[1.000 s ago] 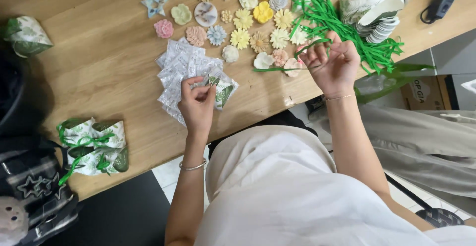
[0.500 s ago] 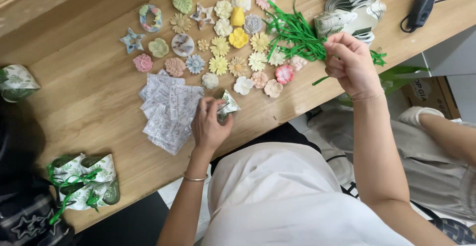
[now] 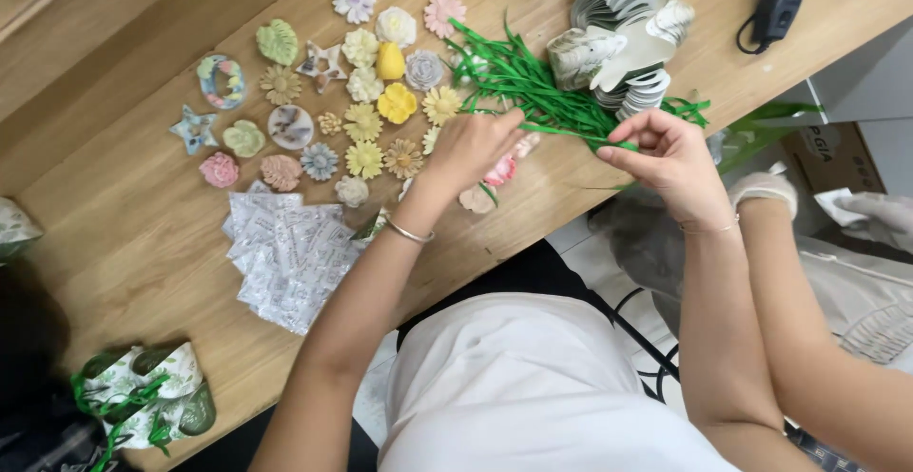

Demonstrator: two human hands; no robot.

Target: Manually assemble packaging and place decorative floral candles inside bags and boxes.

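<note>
Green ribbon strips [image 3: 533, 87] lie in a pile on the wooden table [image 3: 124, 234] beside the flower shapes, and I pinch one strand between my right hand [image 3: 670, 154] and left hand [image 3: 471, 149], fingers closed, to separate it

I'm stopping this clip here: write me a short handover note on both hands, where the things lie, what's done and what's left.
Left hand: reaching into the pile of green ribbon strips; whether it grips one is hidden.
Right hand: pinching one green strip at the table's edge.
Flower-shaped pieces lie spread beside the strips; clear packets in a loose stack nearer the body; paper tags behind the strips.
Done: tied green-ribboned bags sit at the far left.
Left: the loose flower pieces and packets lie unbagged.
</note>
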